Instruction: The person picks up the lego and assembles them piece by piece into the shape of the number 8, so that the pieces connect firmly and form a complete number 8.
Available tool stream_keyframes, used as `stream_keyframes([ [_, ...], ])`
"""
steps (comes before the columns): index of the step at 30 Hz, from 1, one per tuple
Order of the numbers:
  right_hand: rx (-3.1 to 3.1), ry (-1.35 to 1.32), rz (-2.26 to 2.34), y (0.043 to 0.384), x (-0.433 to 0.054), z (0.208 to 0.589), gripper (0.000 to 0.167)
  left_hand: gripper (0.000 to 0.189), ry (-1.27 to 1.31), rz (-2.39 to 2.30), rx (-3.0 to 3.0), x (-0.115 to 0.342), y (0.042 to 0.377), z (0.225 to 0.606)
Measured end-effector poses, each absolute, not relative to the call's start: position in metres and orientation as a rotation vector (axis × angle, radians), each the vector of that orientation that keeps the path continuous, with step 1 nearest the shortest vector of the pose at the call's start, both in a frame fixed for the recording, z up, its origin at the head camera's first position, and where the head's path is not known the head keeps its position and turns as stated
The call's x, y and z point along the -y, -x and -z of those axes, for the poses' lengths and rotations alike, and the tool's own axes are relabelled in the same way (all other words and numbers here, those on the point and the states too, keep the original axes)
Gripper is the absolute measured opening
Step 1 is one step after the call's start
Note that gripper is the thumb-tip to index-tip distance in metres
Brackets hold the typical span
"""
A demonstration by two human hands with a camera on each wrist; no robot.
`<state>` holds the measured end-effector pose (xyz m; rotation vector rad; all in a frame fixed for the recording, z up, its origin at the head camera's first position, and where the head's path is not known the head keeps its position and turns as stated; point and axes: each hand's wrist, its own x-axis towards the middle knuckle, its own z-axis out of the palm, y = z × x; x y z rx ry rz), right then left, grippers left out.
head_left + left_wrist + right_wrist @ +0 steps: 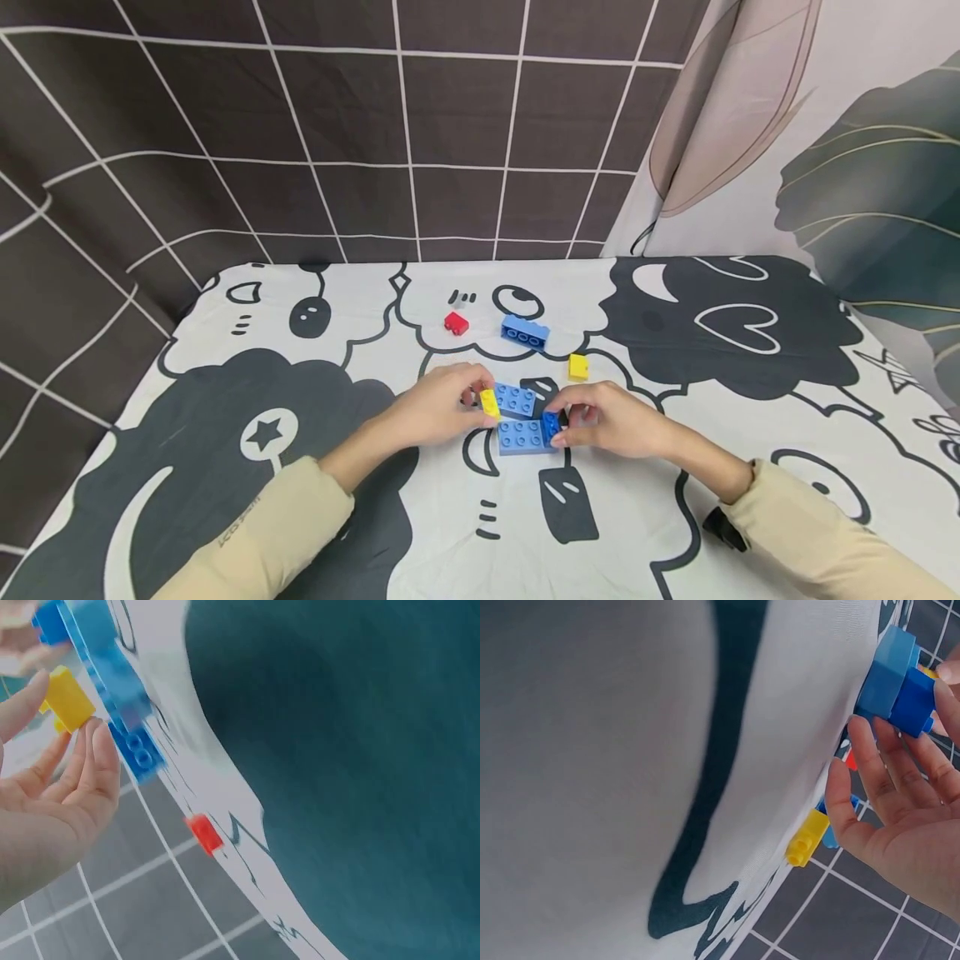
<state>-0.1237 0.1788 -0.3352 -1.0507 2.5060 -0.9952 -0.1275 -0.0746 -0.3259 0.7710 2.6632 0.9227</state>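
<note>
Between thumb and fingertips, my left hand (438, 407) pinches a small yellow brick (489, 403), which the left wrist view shows studs outward. My right hand (618, 421) holds a dark blue brick (551, 427) at the right end of a light blue brick (519, 437). In the right wrist view this dark blue brick (913, 703) sits against the light blue brick (887, 671); whether it is pressed fully down, I cannot tell. Just behind lies a second light blue brick (514, 400), studs up, between the two hands.
Farther back on the patterned cloth (457, 558) lie a red brick (456, 323) and a blue brick (525, 332) tipped on its side. Another yellow brick (577, 367) is behind my right hand. A dark gridded curtain (337, 108) hangs beyond the cloth's far edge.
</note>
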Motion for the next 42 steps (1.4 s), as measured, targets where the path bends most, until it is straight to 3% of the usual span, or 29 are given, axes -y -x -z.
stream_keyframes([
  [6,-2.501,1.049,0.988,0.124,-0.178,0.336,0.028,0.031,-0.893,-0.902,-2.573,0.065,0.116,0.326],
  [42,-2.490,1.040,1.009,0.123,-0.179,0.334,0.029,0.027,-0.971,-0.977,-2.610,0.060,0.110,0.332],
])
